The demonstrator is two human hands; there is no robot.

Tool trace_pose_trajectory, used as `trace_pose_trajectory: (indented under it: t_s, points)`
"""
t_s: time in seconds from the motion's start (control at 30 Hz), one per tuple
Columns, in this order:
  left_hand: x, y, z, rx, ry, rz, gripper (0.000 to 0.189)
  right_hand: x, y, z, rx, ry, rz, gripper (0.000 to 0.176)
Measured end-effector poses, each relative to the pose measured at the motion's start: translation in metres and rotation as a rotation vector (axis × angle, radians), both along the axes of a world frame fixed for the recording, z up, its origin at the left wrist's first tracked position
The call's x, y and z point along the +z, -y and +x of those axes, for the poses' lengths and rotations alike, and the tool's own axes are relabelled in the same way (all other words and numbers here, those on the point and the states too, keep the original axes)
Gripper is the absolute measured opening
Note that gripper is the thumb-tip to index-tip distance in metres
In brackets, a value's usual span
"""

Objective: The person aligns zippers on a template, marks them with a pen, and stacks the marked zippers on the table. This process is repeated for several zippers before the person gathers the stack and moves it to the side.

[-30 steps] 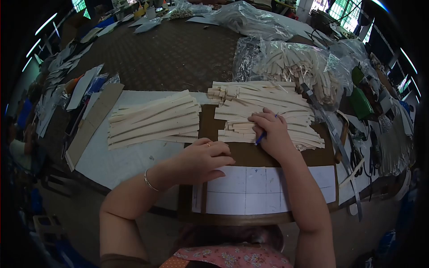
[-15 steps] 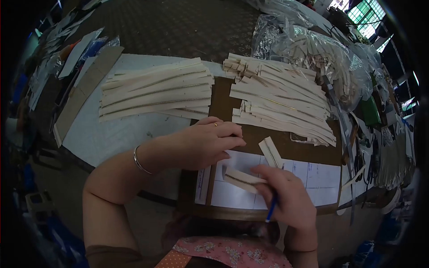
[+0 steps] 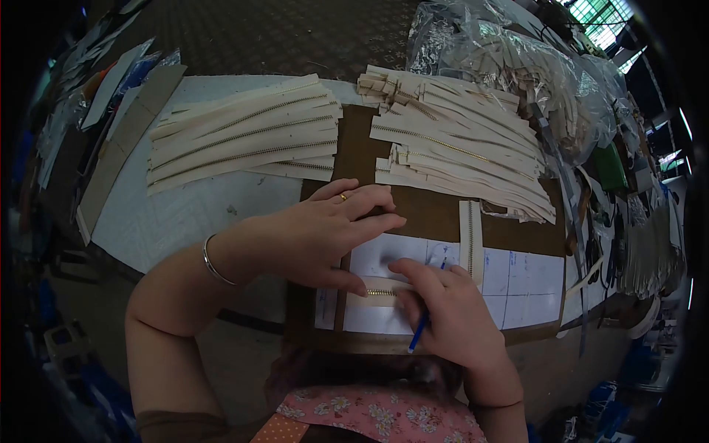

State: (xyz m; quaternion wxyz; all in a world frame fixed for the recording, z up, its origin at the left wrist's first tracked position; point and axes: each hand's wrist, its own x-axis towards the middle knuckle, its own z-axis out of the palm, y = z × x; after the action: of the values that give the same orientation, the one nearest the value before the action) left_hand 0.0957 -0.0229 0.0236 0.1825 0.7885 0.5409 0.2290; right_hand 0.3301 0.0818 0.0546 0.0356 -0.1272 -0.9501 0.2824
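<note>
A cream zipper (image 3: 380,292) with metal teeth lies flat across a white lined sheet (image 3: 528,310), its left end at my left thumb. My left hand (image 3: 336,232) hovers over the sheet's left side with its fingers stretched out, the thumb touching that end. Closed over the zipper's right part is my right hand (image 3: 450,310), which also holds a blue pen (image 3: 419,332) pointing down toward me. Beyond the right hand, a zipper length (image 3: 471,240) stands out upward across the sheet's top edge. My hand hides whether the two lengths join.
Two piles of cream zippers lie behind my hands: a left pile (image 3: 247,133) and a larger right pile (image 3: 461,148). The sheet rests on a brown board (image 3: 428,210). A clear plastic bag (image 3: 509,81) of strips sits at back right. Long card strips (image 3: 133,148) lean at left.
The zipper's left end has swung from slanted to level and come to my left thumb. The upper length has turned upright and shifted right. Both hands have moved slightly left.
</note>
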Motion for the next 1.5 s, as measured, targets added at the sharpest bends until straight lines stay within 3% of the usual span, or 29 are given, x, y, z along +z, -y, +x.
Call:
trace_pose_trajectory:
  t_s: [0.2, 0.4, 0.47, 0.8, 0.87, 0.9, 0.97, 1.1, 1.17, 1.3, 1.4, 1.47, 1.5]
  points:
    - [0.008, 0.004, 0.005, 0.075, -0.069, -0.078, 0.089, 0.006, -0.013, 0.022, -0.051, -0.078, 0.145, 0.03]
    - [0.014, 0.003, 0.008, 0.1, -0.122, -0.155, 0.089, -0.003, -0.056, 0.082, -0.487, -0.041, 0.196, 0.02]
    - [0.015, 0.002, 0.008, 0.124, -0.152, -0.19, 0.09, -0.017, -0.07, 0.097, -0.677, -0.072, 0.091, 0.016]
    - [0.024, 0.0, 0.012, 0.157, -0.179, -0.253, 0.094, -0.025, -0.084, 0.12, -0.695, -0.155, 0.324, 0.017]
    - [0.027, 0.0, 0.013, 0.174, -0.193, -0.282, 0.094, -0.021, -0.084, 0.127, -0.799, -0.407, 0.223, 0.021]
    - [0.028, 0.0, 0.013, 0.169, -0.191, -0.281, 0.094, -0.016, -0.079, 0.126, -0.803, -0.404, 0.225, 0.021]
    - [0.028, -0.001, 0.014, 0.176, -0.193, -0.29, 0.093, -0.007, -0.062, 0.117, -0.752, -0.859, -0.558, 0.042]
    - [0.027, -0.001, 0.013, 0.165, -0.189, -0.298, 0.093, -0.014, -0.057, 0.1, -0.565, -0.823, -0.648, 0.054]
    - [0.028, -0.001, 0.013, 0.175, -0.193, -0.301, 0.094, -0.026, -0.064, 0.099, -0.532, -0.615, -0.648, 0.05]
    - [0.029, -0.002, 0.015, 0.175, -0.193, -0.306, 0.094, -0.037, -0.069, 0.107, -0.634, -0.59, -0.632, 0.046]
    - [0.033, -0.003, 0.017, 0.184, -0.204, -0.325, 0.094, -0.041, -0.068, 0.1, -0.747, -0.601, -0.446, 0.052]
    - [0.034, -0.003, 0.018, 0.209, -0.188, -0.348, 0.094, -0.046, -0.069, 0.101, -0.693, -0.682, -0.387, 0.036]
    - [0.034, -0.003, 0.018, 0.205, -0.19, -0.347, 0.094, -0.047, -0.069, 0.101, -0.697, -0.685, -0.387, 0.036]
